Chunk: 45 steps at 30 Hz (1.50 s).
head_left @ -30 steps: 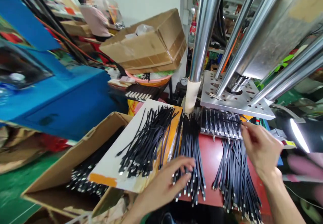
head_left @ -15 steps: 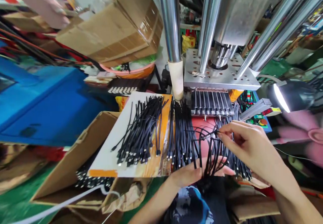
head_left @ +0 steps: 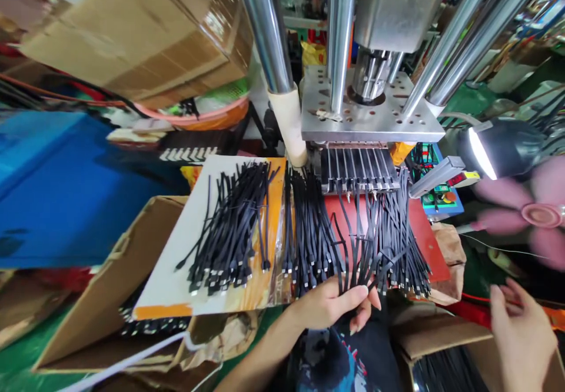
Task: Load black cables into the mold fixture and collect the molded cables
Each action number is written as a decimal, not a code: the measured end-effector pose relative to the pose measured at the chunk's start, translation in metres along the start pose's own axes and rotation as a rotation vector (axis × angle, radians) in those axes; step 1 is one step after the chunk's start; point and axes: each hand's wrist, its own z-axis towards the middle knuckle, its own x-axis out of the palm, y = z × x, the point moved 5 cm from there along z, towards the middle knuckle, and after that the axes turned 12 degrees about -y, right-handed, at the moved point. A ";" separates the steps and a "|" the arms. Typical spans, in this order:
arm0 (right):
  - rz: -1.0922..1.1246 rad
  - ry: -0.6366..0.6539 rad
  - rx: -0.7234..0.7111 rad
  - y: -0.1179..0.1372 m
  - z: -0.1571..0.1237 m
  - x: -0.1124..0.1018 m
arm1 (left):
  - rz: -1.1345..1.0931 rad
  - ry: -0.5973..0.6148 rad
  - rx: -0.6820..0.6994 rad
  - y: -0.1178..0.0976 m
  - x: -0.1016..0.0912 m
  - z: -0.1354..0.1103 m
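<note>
My left hand (head_left: 338,304) is closed round the lower ends of a bunch of black cable pieces (head_left: 359,245) at the front edge of the red mat (head_left: 424,233). My right hand (head_left: 521,330) hangs at the lower right, fingers apart and empty, above a cardboard box (head_left: 435,345) with black cables in it. More black cables lie in a row on the mat (head_left: 309,233) and in a heap on a white and orange board (head_left: 233,227). Behind them the press fixture (head_left: 357,171) holds a row of cables under the steel plate (head_left: 371,118).
Chrome columns (head_left: 265,33) rise from the press. An open cardboard box (head_left: 110,286) with cables sits under the board at the left. A blue machine (head_left: 57,192), a big carton (head_left: 132,27), a lit lamp (head_left: 494,148) and a spinning pink fan (head_left: 534,212) surround the work place.
My right hand let go of the cables and dropped away to the lower right. My left hand now grips the pulled bunch alone. The view tilted further down.
</note>
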 end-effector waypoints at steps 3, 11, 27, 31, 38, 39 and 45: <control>0.293 0.230 0.339 -0.002 -0.057 0.008 | 0.069 0.068 -0.019 0.000 0.002 -0.004; 0.923 0.917 0.217 0.171 -0.156 0.056 | 0.550 -0.146 -0.057 -0.012 0.003 -0.027; 0.677 0.806 -0.571 0.240 -0.142 0.021 | 0.333 -0.432 0.050 -0.014 -0.005 -0.035; 0.648 0.781 -0.411 0.228 -0.139 0.026 | 0.407 -0.375 0.036 -0.016 -0.004 -0.033; 0.706 0.979 -0.088 0.199 -0.128 0.038 | 0.303 -0.262 0.045 -0.028 0.010 -0.026; 0.705 1.002 -0.096 0.197 -0.127 0.039 | 0.284 -0.268 0.032 -0.028 0.010 -0.027; 0.762 1.109 -0.050 0.191 -0.131 0.046 | 0.243 -0.294 -0.032 -0.025 0.007 -0.032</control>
